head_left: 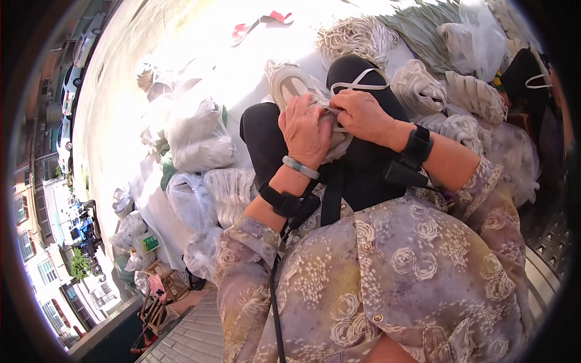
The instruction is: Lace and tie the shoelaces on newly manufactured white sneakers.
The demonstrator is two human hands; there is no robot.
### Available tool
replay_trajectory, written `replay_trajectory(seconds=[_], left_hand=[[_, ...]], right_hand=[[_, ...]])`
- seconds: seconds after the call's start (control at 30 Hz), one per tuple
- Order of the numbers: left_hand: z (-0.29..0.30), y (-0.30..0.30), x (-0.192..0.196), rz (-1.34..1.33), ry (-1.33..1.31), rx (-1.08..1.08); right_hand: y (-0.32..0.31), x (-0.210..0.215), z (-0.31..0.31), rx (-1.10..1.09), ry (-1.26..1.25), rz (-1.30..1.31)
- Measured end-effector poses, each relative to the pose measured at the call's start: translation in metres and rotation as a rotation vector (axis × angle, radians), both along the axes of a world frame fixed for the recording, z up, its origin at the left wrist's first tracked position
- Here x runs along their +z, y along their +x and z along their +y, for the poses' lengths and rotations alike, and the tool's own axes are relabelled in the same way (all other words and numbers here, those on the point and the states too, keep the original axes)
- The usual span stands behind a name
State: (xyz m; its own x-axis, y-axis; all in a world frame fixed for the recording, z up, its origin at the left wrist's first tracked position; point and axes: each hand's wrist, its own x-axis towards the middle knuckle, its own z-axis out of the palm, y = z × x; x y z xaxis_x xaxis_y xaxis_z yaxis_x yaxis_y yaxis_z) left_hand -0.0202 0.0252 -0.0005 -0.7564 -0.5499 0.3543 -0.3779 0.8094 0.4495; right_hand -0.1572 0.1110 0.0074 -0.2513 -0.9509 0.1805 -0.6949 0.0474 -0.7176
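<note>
A pale beige and white sneaker [287,77] rests between my black-clad knees, its toe pointing away from me. My left hand [305,133] lies over the shoe's upper with fingers bent around it, close to the lacing. To its right, my right hand [366,118] pinches a flat white shoelace [358,83]. A loop of that lace arches over my right knee. Both hands meet at the middle of the shoe, where my fingers hide the eyelets and part of the lace.
A pale cloth [239,78] holds bundled laces [357,37], coiled pale bundles [417,88] and stuffed plastic bags [203,142]. Red-handled scissors [263,25] lie at the far side. Another person's dark-clad leg [528,81] is at right. A wooden chair [158,296] stands lower left.
</note>
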Motion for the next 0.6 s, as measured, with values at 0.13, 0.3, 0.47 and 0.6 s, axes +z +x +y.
replay_trajectory(seconds=[0.13, 0.3, 0.47, 0.6], left_hand=[[0.001, -0.007, 0.004, 0.003, -0.009, -0.010], [-0.002, -0.010, 0.005, -0.056, -0.063, -0.044], [-0.008, 0.014, 0.025, -0.139, 0.024, -0.104], [-0.016, 0.080, 0.034, -0.224, 0.040, -0.085]], right_hand=[[-0.003, 0.001, 0.001, -0.012, 0.009, -0.079], [0.004, 0.006, 0.005, -0.055, 0.008, -0.208], [0.002, 0.006, 0.011, -0.086, 0.094, -0.274], [-0.001, -0.002, 0.017, -0.117, 0.062, -0.271]])
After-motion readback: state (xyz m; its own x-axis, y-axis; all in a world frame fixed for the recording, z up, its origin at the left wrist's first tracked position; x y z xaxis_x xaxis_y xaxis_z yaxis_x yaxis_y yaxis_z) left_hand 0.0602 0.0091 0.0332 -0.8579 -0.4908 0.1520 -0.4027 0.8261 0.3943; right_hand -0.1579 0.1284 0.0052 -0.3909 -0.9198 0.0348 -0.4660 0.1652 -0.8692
